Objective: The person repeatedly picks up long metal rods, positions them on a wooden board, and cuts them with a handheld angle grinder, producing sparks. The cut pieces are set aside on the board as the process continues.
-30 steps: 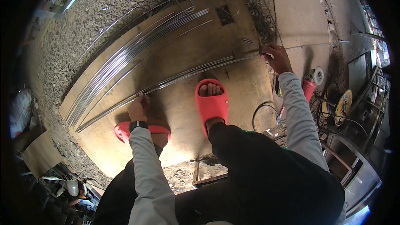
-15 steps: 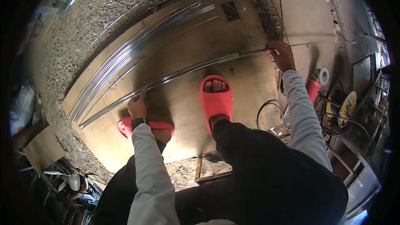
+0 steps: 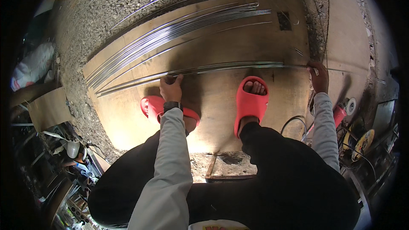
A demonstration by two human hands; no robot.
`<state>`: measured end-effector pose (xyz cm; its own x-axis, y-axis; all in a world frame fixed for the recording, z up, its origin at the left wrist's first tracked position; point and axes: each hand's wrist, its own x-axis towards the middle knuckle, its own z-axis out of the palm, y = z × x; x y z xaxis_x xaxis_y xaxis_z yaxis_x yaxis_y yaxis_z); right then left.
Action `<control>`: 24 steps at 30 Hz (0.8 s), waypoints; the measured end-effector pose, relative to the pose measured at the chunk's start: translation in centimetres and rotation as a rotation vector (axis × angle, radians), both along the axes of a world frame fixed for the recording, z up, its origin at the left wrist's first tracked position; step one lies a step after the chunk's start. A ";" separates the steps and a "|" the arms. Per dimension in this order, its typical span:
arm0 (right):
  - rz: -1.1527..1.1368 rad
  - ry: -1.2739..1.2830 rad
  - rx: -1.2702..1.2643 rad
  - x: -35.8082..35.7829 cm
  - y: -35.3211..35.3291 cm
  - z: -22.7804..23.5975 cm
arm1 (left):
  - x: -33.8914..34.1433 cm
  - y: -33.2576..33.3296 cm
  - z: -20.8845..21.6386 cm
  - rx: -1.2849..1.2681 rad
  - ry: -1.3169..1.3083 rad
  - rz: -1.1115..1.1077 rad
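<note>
A bundle of long thin metal rods (image 3: 230, 66) lies across a wooden board (image 3: 213, 127) in front of me. My left hand (image 3: 171, 89), a dark watch on its wrist, has its fingers curled at the near-left stretch of the bundle. Farther right, past where most rods end, my right hand (image 3: 319, 76) pinches a longer rod (image 3: 349, 72) that runs on beyond the board's edge. A second, wider group of rods (image 3: 170, 36) lies farther back on the board, touched by neither hand. My feet in red slides (image 3: 251, 104) rest just this side of the bundle.
To the right lie a red angle grinder (image 3: 341, 113) and a yellow spool (image 3: 363, 145) with dark cable. A metal frame (image 3: 230, 178) shows between my legs. Gravel borders the board at left, with a cardboard piece (image 3: 50, 108) and clutter beyond.
The view has turned, so the board and rods appear shifted right and more level. Both hands keep about the same places along the rods.
</note>
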<state>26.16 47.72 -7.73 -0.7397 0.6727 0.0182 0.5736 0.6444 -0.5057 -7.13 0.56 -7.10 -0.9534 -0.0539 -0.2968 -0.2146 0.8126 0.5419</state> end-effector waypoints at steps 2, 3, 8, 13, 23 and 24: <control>0.010 -0.049 0.019 -1.6 -1.0 0.1 | -0.1 -1.9 -0.3 0.005 0.059 0.005; 0.014 -0.033 0.027 -1.9 -1.2 -0.4 | -0.3 -3.0 -0.5 0.005 0.092 0.011; 0.004 -0.011 0.008 1.8 3.4 -2.7 | 2.8 0.9 -1.7 -0.258 0.432 -0.024; 0.047 -0.017 0.014 1.9 3.5 -4.0 | 2.5 -0.3 -3.6 -0.139 0.339 0.003; 0.148 -0.045 0.268 -0.1 -0.1 -2.8 | 2.2 -1.7 -1.9 -0.190 0.294 -0.028; 0.136 -0.027 0.314 -1.5 -1.7 -2.0 | 2.1 -1.0 -1.8 -0.173 0.302 -0.036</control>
